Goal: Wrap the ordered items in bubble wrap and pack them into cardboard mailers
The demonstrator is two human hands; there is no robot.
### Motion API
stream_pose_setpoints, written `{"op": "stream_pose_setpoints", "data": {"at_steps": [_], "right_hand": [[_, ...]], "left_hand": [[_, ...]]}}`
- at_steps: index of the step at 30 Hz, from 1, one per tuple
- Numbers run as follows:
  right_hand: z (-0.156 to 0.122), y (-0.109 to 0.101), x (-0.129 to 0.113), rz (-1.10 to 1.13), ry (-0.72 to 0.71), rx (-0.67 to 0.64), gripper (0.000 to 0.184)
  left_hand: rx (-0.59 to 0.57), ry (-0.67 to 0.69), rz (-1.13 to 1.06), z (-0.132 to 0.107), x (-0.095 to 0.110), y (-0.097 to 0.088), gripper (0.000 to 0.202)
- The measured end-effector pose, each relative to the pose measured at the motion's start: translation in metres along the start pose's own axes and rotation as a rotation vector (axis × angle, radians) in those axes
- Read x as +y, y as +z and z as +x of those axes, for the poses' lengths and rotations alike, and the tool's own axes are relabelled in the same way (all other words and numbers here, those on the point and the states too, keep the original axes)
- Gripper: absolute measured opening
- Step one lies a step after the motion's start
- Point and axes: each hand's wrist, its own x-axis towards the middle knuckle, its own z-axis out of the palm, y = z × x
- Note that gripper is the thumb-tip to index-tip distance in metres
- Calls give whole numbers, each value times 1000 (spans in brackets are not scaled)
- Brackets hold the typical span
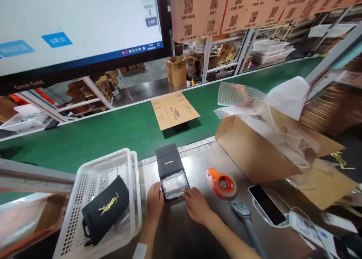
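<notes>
An opened black gift box [170, 160] rests on the metal worktop, its lid folded back toward the conveyor. Inside its tray lies an item in clear bubble wrap [175, 184]. My left hand [155, 200] holds the box's near left side, fingertips at the edge. On the opposite side my right hand [197, 205] grips the near right edge with bent fingers. To the left, a black gift bag [107, 208] with a gold logo lies in a white plastic basket [80, 198]. An orange tape dispenser [222, 183] sits right of the box.
Beyond the worktop runs a green conveyor belt [127, 125] carrying a flat cardboard piece [175, 110]. A large carton [251, 149] with bubble wrap [240, 95] stands at right. Nearer are a barcode scanner [244, 217] and a phone [267, 204] with cables. A monitor [85, 25] hangs upper left.
</notes>
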Motion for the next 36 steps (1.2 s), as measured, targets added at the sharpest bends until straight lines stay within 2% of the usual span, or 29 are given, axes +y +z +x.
{"op": "stream_pose_setpoints", "data": {"at_steps": [5,7,10,14,17,19,21,23,26,29,33,34,36], "right_hand": [[22,14,-5,-18,18,-79,70],[23,9,-7,-12,38,-83,63],[21,-13,-3,13,62,-64,50],[34,-48,6,-7,129,9,47],[62,-62,3,-99,-3,-29,37],[84,-62,-2,-198,-106,-111,47],[103,-57,-7,-280,-127,-185,59],[114,-52,-12,-321,-107,-228,61],[116,-49,-15,-328,-94,-246,57],[105,-58,-13,-191,-44,-186,59],[97,-82,-5,74,31,-115,70],[97,-89,-3,107,32,-124,67],[97,-98,1,165,35,-152,50]], "left_hand": [[79,80,-5,-33,26,17,27],[117,111,41,-38,34,23,28],[122,151,107,-41,38,26,24],[44,177,89,-48,41,33,22],[16,152,108,-55,47,42,34],[-32,99,123,-58,53,44,40],[-108,40,140,-57,58,43,39],[-184,-17,162,-53,63,40,39],[-273,-89,185,-47,69,38,45],[-334,-132,173,-43,70,40,43],[-366,-133,134,-43,67,41,36],[-371,-129,130,-43,66,40,35],[-369,-116,125,-42,64,37,37]]}}
